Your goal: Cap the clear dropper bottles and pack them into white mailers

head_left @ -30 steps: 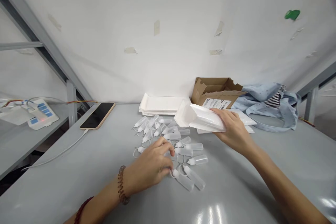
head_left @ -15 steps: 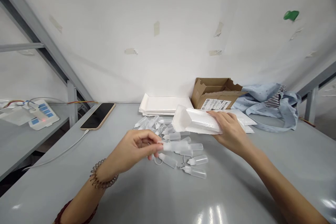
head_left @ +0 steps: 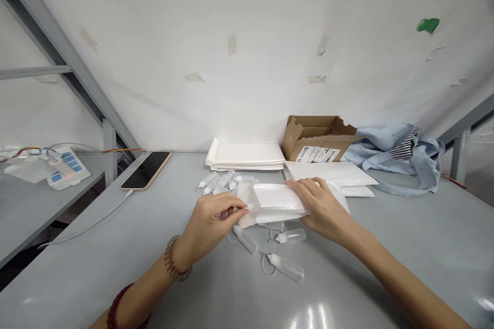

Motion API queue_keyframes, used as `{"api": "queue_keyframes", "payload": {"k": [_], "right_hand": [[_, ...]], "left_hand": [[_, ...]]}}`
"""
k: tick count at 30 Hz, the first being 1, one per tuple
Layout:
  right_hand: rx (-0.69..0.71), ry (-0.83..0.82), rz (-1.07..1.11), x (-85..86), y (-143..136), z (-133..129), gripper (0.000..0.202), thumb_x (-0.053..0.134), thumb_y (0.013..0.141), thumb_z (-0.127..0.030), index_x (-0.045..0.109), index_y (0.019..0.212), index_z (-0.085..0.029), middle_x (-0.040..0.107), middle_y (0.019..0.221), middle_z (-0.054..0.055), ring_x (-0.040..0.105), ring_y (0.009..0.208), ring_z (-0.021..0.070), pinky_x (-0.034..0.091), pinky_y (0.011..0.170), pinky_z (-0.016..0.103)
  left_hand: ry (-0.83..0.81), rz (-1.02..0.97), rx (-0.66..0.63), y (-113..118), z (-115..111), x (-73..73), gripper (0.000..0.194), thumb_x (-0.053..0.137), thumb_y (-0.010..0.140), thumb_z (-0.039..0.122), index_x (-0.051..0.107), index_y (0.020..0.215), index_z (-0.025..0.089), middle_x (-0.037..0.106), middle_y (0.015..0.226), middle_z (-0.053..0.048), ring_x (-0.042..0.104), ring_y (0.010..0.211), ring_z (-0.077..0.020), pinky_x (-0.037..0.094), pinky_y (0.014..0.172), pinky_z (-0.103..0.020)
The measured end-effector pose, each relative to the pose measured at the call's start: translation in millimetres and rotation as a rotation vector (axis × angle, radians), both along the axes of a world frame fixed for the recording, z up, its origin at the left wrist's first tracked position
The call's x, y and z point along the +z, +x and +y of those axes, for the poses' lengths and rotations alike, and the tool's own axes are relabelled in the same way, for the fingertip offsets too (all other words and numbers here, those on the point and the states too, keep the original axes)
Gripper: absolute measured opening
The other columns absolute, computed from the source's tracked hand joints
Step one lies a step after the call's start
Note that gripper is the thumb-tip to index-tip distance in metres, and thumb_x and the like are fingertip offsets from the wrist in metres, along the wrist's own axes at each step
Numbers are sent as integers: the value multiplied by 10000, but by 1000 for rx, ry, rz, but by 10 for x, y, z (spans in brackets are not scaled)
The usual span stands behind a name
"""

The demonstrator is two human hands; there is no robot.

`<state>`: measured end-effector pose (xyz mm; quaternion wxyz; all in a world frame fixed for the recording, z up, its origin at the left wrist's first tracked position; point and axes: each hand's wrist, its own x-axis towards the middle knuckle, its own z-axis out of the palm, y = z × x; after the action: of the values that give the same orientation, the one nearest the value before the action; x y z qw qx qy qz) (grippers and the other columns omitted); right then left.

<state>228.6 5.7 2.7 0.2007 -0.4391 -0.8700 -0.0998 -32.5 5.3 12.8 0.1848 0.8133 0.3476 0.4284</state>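
Observation:
My right hand (head_left: 323, 208) grips a white bubble mailer (head_left: 280, 201) by its closed end, its open flap facing left. At that opening, the fingertips of my left hand (head_left: 216, 216) are pinched on a small translucent squeeze bottle (head_left: 251, 208). Only a pale bit of the bottle shows; the rest appears to be inside the mailer. Below the mailer lie loose bottles with strap caps, among them one squeeze bottle (head_left: 285, 267) nearest me and another squeeze bottle (head_left: 291, 236) above it. Behind the mailer, more bottles (head_left: 222, 182) lie in a pile, partly hidden.
A stack of white mailers (head_left: 247, 155) lies against the wall. Right of it stands an open cardboard box (head_left: 318, 139), with flat white mailers (head_left: 332, 172) in front and blue cloth (head_left: 409, 159) alongside. A phone (head_left: 146, 170) on a cable and a power strip (head_left: 69, 167) are at left.
My left hand has brought the bottle to the mailer's opening, and most of it is now hidden. My right hand has moved the mailer left and down. The nearest loose bottle has shifted slightly.

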Motion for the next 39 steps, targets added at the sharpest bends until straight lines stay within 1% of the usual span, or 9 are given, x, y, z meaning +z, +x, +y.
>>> {"api": "queue_keyframes", "payload": {"k": [6, 11, 16, 19, 25, 28, 31, 34, 39], "right_hand": [[55, -31, -9, -68, -130, -72, 603, 444, 608, 36, 447, 1187, -130, 610, 1006, 128, 561, 904, 266, 374, 815, 425], [79, -76, 92, -45, -169, -120, 619, 456, 601, 18, 424, 1192, -160, 613, 993, 112, 560, 861, 248, 381, 804, 411], [100, -109, 156, -1, -244, -185, 596, 468, 640, -3, 416, 1204, -189, 619, 991, 101, 562, 849, 242, 396, 756, 383], [107, -123, 146, -15, -282, -200, 595, 467, 630, -6, 427, 1197, -182, 625, 983, 105, 568, 845, 244, 400, 750, 386], [114, -90, 89, -51, -254, -181, 536, 467, 661, -20, 444, 1180, -153, 622, 994, 125, 567, 851, 251, 416, 745, 388], [80, -56, 56, -3, -169, -144, 523, 464, 676, -19, 449, 1182, -149, 619, 974, 121, 559, 842, 254, 426, 728, 381], [7, -40, 60, 73, -50, -99, 498, 484, 697, -44, 457, 1180, -166, 614, 959, 105, 553, 842, 254, 436, 711, 368], [-64, -24, 73, 130, 63, -57, 451, 501, 733, -95, 465, 1172, -187, 616, 946, 93, 563, 830, 253, 445, 689, 361], [-126, 2, 71, 149, 164, 6, 405, 517, 775, -156, 464, 1175, -188, 623, 945, 90, 583, 836, 254, 462, 688, 363]], "left_hand": [[230, -32, 8, 71, -56, -44, 170, 599, 805, 80, 708, 755, 201, 699, 641, -8, 464, 600, -142, 434, 518, -245], [133, -73, 131, 91, -104, -77, 217, 627, 770, 66, 741, 738, 248, 640, 573, 5, 391, 641, -160, 401, 516, -241], [0, -92, 237, 111, -152, -105, 235, 634, 717, 54, 752, 720, 258, 567, 587, -3, 427, 674, -165, 411, 529, -237], [24, -46, 242, 136, -183, -126, 237, 618, 720, 49, 738, 687, 251, 543, 572, 6, 445, 666, -161, 417, 590, -269], [89, 43, 142, 167, -193, -125, 240, 593, 728, 36, 712, 670, 236, 532, 508, 12, 451, 664, -175, 405, 618, -300], [55, -71, 35, 108, -143, -48, 147, 638, 753, 94, 715, 787, 214, 655, 644, -16, 503, 726, -184, 458, 638, -296], [-11, -110, 85, -3, -77, 56, 80, 637, 797, 168, 699, 841, 193, 678, 735, -35, 542, 724, -169, 470, 599, -263], [-126, 66, 70, -108, -26, 115, 115, 598, 821, 169, 683, 893, 198, 659, 779, -32, 566, 741, -161, 477, 586, -243], [-115, 518, -210, -135, -25, 36, 225, 619, 770, 104, 646, 980, 180, 660, 891, -50, 548, 911, -223, 504, 743, -328]]}}
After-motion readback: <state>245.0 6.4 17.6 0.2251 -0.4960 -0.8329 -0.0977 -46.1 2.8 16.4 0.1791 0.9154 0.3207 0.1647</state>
